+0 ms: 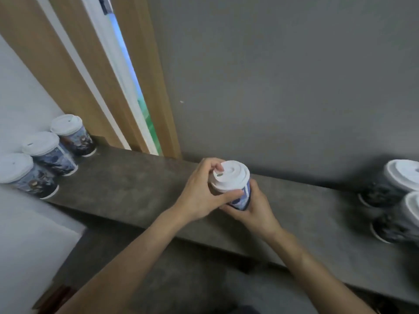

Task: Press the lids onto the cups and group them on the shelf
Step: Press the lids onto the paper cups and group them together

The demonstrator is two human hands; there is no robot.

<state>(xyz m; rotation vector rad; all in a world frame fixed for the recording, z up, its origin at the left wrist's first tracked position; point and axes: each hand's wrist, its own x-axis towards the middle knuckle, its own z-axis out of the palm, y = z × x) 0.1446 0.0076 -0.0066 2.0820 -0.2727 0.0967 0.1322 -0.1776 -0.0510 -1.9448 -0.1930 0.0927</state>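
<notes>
Item in hand: one cup (243, 197), at the centre of my view, leaning with its top toward 10 o'clock. A white lid (232, 175) sat on its rim.

Left hand (199, 191): closed round the lid from 9 o'clock, with a curled finger over the top edge and the thumb against the rim on the near side. I judged this grip served to squeeze the lid down onto the rim.

Right hand (256, 207): wrapped round the cup body from 5 o'clock, fingers curled beneath it. I judged it was there to brace the cup against the left hand's pressure. It hid the base, so I could not tell whether the cup touched the shelf (127, 184) or was held just above it.

Whether the lid had seated all the way round, I could not confirm; the far edge looked level.

Shelf stock: three lidded cups (51, 155) stood in a close row at 9 o'clock, at the shelf's end. Two further cups (390, 184), blurred but showing white tops, stood at 3 o'clock, well apart from the row.

My assessment: the pressing step was in hand, and the grouping was incomplete, since the stock lay in two separate clusters.
</notes>
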